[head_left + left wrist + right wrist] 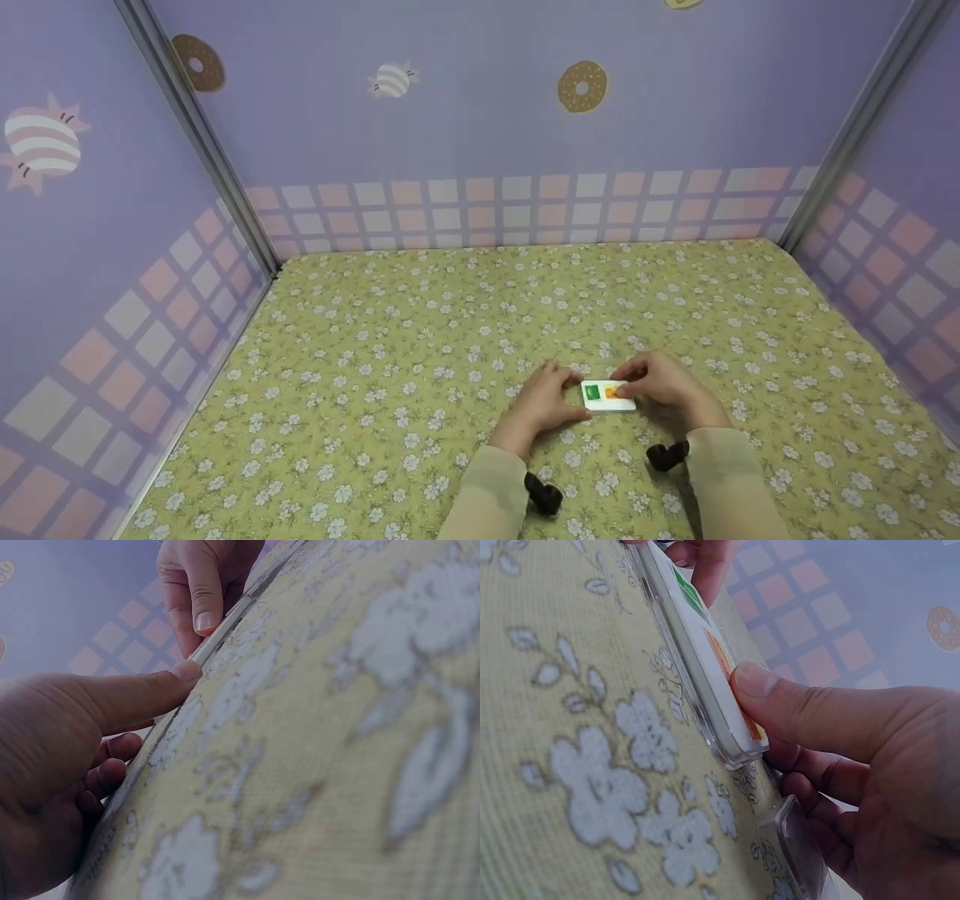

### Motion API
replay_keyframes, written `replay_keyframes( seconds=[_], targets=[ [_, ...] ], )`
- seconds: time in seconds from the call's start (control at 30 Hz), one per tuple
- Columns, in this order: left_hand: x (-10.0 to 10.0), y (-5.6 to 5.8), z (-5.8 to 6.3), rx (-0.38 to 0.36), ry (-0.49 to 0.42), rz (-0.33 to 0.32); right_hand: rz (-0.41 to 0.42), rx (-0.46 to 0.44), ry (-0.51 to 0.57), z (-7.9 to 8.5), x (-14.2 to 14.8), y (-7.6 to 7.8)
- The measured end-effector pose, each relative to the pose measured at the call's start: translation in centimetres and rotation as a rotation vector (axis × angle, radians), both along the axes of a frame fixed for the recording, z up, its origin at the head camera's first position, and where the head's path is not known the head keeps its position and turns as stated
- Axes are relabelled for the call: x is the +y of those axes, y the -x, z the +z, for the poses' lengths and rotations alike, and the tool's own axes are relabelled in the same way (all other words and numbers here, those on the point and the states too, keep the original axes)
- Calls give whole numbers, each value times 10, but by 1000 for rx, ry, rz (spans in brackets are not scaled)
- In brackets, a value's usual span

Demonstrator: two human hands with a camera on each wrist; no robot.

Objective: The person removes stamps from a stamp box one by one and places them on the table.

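Head: 2 hands, 1 wht case.

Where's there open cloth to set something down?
Floral cloth lies bare from the left hand toward the left wall, beyond the white case toward the back wall, and right of the right hand. Around the case, between both hands, it's crowded.

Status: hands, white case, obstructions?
Left hand gripping white case, left end. Right hand, thumb on orange patch. Clear plastic piece by right fingers, possibly in the way.
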State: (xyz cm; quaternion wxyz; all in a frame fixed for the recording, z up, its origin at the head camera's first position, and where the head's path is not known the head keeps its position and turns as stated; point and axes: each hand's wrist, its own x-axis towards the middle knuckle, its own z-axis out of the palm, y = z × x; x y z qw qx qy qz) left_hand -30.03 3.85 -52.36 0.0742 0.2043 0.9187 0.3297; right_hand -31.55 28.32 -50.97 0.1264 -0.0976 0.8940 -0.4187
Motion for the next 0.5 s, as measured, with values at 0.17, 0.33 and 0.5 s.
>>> replay_keyframes(
  seconds=[0.17,0.33,0.5],
  targets=[
    [0,0,-1,1,8,-1,-17,14,-18,-2,-1,1],
    [0,0,-1,5,8,-2,-29,27,-35,-3,-2,1],
    [0,0,-1,1,0,3,-35,38,-49,-2,-3,1]
  ],
)
